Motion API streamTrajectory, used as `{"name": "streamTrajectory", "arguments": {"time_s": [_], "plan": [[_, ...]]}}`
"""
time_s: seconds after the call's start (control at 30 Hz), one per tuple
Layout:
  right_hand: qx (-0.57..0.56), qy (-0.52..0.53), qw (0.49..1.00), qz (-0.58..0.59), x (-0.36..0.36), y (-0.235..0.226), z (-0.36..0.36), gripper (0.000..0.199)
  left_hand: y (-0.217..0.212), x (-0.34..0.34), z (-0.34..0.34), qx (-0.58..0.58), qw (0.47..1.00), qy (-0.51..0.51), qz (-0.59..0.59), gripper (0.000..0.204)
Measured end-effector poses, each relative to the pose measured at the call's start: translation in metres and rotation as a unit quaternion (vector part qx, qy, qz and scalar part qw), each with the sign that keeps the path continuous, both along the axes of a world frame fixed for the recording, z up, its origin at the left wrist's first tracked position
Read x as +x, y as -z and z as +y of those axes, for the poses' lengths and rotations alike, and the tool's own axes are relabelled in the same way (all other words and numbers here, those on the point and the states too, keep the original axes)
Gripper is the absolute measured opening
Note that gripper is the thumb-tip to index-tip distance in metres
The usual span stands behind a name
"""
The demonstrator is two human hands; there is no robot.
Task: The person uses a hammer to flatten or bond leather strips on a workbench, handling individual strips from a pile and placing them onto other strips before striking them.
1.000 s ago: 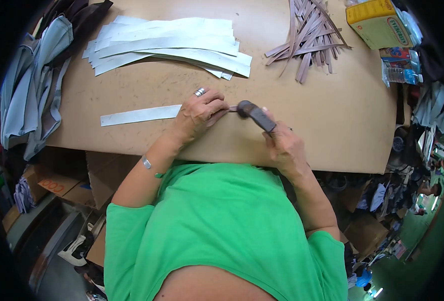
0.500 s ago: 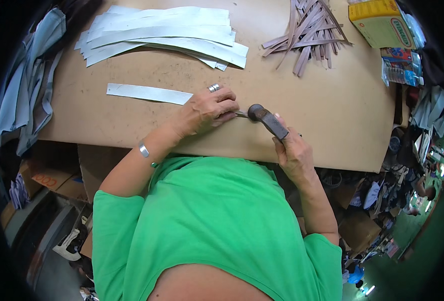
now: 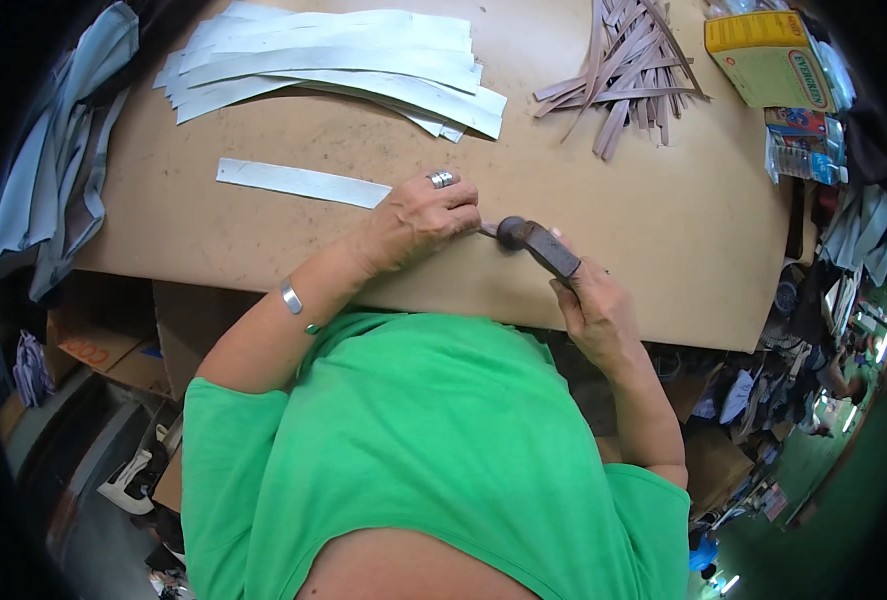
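Observation:
My right hand (image 3: 600, 310) is wrapped round a hammer, whose dark, worn metal head (image 3: 538, 245) rests at or just above the tabletop. Its round face meets the end of a thin, dull brownish strip (image 3: 487, 229). That strip comes out from under the fingers of my left hand (image 3: 428, 215), which are bent and pressed together on it. Most of the strip is hidden by those fingers. A single pale, whitish strip (image 3: 298, 182) lies flat on the table to the left, its right end running up to my left hand.
A loose pile of wide pale strips (image 3: 333, 60) covers the far left of the tan table (image 3: 663, 230). Narrow mauve-brown strips (image 3: 628, 75) lie heaped at the far right. Beyond them stand a yellow-green box (image 3: 771, 62) and a clear plastic bottle (image 3: 805, 163). Grey material (image 3: 63, 150) hangs at the left.
The hammer and my right hand have shifted slightly right and down. My left hand keeps its hold in nearly the same place. The whole view has tilted a little.

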State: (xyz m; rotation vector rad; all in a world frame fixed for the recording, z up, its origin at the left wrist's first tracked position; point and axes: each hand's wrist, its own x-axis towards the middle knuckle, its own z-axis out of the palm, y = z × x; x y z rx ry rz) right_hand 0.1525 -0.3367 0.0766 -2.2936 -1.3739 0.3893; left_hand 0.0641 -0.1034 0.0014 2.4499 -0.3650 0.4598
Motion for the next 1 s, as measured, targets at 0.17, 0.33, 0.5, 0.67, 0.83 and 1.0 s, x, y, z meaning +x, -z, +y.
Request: {"name": "streamTrajectory", "arguments": {"time_s": [0.17, 0.33, 0.5, 0.67, 0.83, 1.0], "plan": [[0.046, -0.020, 0.998, -0.023, 0.001, 0.010, 0.007, 0.060, 0.001, -0.001, 0.009, 0.011, 1.000, 0.014, -0.019, 0.011], [0.014, -0.026, 1.000, -0.003, 0.005, 0.004, 0.007, 0.060, 0.005, -0.014, 0.022, -0.040, 0.999, -0.013, 0.008, 0.012], [0.007, -0.057, 0.998, -0.017, 0.001, 0.008, 0.013, 0.060, 0.003, -0.012, 0.022, -0.031, 1.000, -0.005, 0.003, 0.012], [-0.008, -0.061, 0.998, -0.032, 0.001, -0.002, 0.026, 0.061, 0.005, -0.011, 0.025, -0.021, 1.000, 0.008, -0.013, 0.012], [-0.026, -0.062, 0.998, 0.002, 0.006, 0.002, 0.023, 0.061, 0.004, -0.022, 0.036, -0.030, 0.999, -0.019, 0.011, 0.013], [0.040, -0.072, 0.997, -0.008, 0.001, -0.005, 0.036, 0.061, 0.004, -0.021, 0.041, -0.029, 0.999, -0.002, -0.020, 0.014]]}}
